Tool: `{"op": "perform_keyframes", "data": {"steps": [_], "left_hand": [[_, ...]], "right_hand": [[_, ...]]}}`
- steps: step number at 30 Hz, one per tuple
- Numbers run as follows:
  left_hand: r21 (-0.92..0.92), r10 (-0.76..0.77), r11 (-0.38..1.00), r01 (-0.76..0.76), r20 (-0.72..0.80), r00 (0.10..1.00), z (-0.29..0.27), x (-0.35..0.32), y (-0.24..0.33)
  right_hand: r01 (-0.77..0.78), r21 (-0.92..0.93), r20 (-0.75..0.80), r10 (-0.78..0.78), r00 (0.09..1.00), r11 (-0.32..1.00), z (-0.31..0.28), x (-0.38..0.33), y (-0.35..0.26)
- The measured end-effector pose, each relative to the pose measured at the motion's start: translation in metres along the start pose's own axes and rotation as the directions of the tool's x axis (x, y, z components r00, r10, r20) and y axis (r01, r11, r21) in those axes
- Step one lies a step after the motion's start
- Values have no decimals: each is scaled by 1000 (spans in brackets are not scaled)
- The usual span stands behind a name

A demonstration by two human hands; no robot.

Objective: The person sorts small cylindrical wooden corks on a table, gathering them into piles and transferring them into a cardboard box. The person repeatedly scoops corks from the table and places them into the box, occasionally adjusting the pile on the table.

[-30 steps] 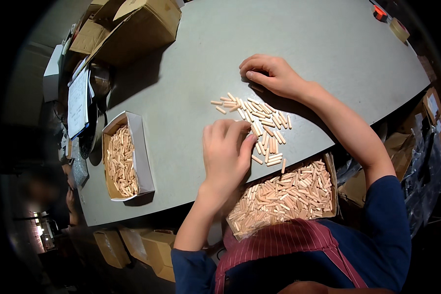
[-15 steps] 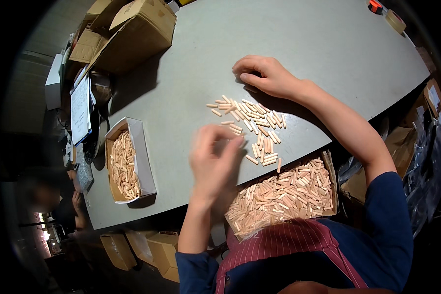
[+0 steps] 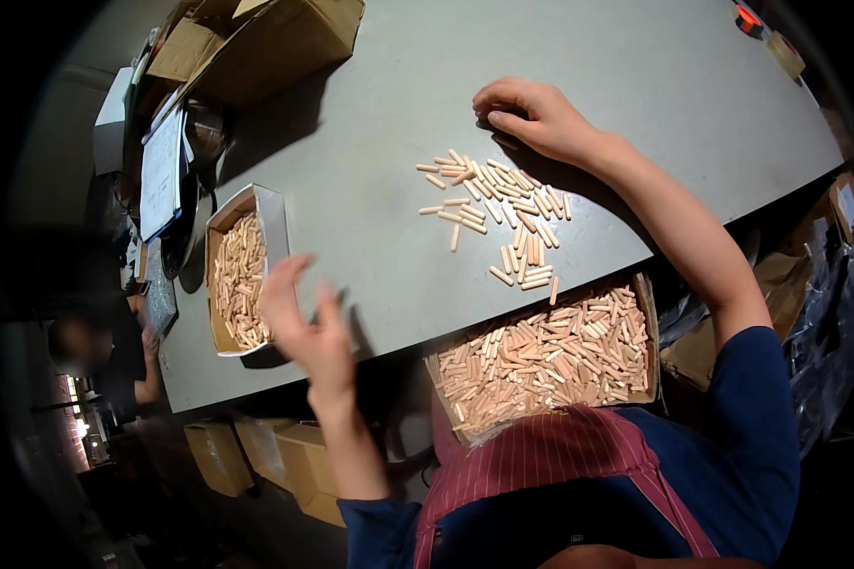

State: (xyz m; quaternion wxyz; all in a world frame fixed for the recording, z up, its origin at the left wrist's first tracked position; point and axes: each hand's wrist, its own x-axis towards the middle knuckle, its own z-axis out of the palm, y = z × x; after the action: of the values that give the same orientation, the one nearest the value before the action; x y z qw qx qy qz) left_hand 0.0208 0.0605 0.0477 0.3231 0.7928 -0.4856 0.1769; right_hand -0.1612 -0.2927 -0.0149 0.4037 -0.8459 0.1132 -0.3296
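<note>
My left hand (image 3: 311, 327) is at the right side of a small white-walled box (image 3: 275, 242), thumb and fingers apart, and nothing shows in it. Short wooden dowel pins (image 3: 240, 284) fill that box. My right hand (image 3: 536, 119) rests on the table beyond a scatter of dowel pins (image 3: 512, 194); its fingers curl loosely and the thumb stands away from them, with no pin visible there. Several pins lie side by side near the table edge. Against my apron, a larger cardboard box (image 3: 647, 327) holds a heap of the same dowel pins.
The grey table (image 3: 399, 85) carries a big open carton (image 3: 285, 47) at the far left, beside a clipboard with papers (image 3: 164, 175). An orange-and-black object (image 3: 748, 21) and a tape roll (image 3: 785, 55) lie far right. Another person (image 3: 123, 351) is at the left; open cartons (image 3: 294, 465) stand below.
My left hand has moved left from the scattered pins to beside the small box, its fingers spreading. Several pins now lie where it was. My right hand keeps its place by the scatter.
</note>
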Motion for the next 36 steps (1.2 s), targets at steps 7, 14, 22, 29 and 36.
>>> {"op": "perform_keyframes", "data": {"steps": [7,14,22,29,36], "left_hand": [[-351,414,874,-336,177,893,71,12,87],[-464,522,812,-354,303,797,106,44,106],[-349,441,885,-308,420,793,96,43,104],[-404,283,909,-102,417,864,90,33,96],[-484,168,873,58,409,897,77,29,90]], "right_hand": [[29,-41,53,-26,998,999,-5,2,1],[40,-61,23,-39,999,997,-2,3,-4],[17,-53,43,-15,999,998,-4,1,-9],[15,-74,79,-9,997,997,-7,3,-14],[-22,-54,-7,22,1000,998,-1,0,-2]]}}
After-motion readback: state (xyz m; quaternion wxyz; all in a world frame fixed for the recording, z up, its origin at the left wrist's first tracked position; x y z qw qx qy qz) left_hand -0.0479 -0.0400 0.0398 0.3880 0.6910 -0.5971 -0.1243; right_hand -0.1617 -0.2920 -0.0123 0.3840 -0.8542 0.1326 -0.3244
